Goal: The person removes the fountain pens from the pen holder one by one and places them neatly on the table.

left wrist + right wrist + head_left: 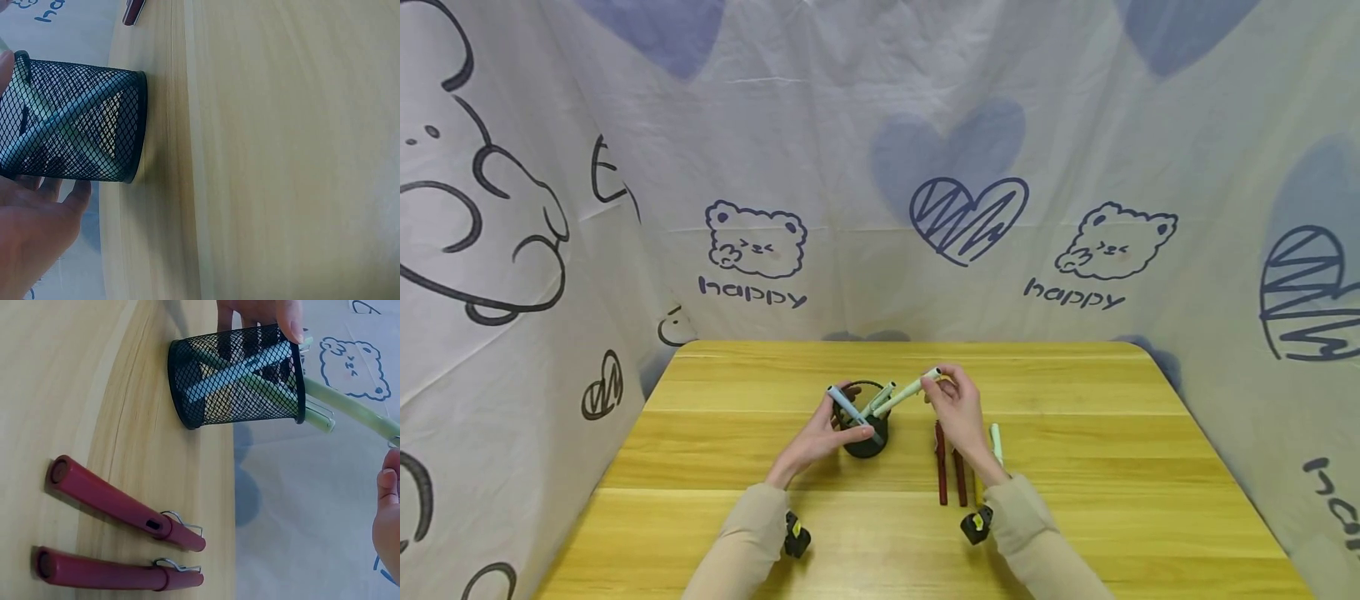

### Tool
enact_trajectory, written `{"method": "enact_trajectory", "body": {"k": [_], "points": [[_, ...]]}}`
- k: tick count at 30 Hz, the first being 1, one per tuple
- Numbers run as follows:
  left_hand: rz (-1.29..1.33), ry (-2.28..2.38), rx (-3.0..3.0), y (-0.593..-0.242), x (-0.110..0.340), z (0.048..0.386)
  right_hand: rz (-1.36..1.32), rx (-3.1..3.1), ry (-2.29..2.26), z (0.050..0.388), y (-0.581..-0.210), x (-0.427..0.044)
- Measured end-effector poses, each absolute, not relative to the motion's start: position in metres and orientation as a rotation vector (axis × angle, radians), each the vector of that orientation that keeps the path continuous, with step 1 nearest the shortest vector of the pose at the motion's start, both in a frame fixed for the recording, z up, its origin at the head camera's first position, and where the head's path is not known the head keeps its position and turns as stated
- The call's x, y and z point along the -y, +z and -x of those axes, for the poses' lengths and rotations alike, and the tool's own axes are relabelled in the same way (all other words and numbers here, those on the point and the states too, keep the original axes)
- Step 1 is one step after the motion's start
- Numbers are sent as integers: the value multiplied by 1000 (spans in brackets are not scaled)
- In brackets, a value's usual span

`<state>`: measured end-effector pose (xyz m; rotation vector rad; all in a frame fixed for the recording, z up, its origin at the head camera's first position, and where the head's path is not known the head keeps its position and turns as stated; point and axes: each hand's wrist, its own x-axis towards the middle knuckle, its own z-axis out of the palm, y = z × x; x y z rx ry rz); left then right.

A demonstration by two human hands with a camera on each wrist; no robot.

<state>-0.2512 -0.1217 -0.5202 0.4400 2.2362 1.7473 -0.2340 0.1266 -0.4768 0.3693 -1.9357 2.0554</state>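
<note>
A black mesh pen holder (867, 447) stands upright on the table, gripped by my left hand (815, 440), its thumb on the near side and its fingers around the back. Inside lean a light blue pen (844, 403) and a green pen (881, 397), crossing each other in the left wrist view. My right hand (958, 410) pinches the upper end of a pale green pen (904, 396). This pen slants, with its lower end at the holder's mouth. In the right wrist view, the held pale green pen (350, 406) meets the holder's rim.
Two dark red pens, one left (942, 471) and one right (960, 482), lie side by side on the table (1112, 467). Beside them, partly under my right forearm, are a yellow pen (978, 490) and another pale green pen (996, 442). A printed cloth (850, 167) hangs behind.
</note>
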Motion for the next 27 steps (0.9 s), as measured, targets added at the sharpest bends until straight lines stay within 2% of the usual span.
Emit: {"method": "enact_trajectory", "body": {"k": [18, 27], "points": [[-436, 1762, -2220, -519, 122, 251, -502, 1680, 2095, 226, -484, -148], [-438, 1745, -2240, -521, 121, 252, -419, 1625, 2231, 218, -485, -164]]}}
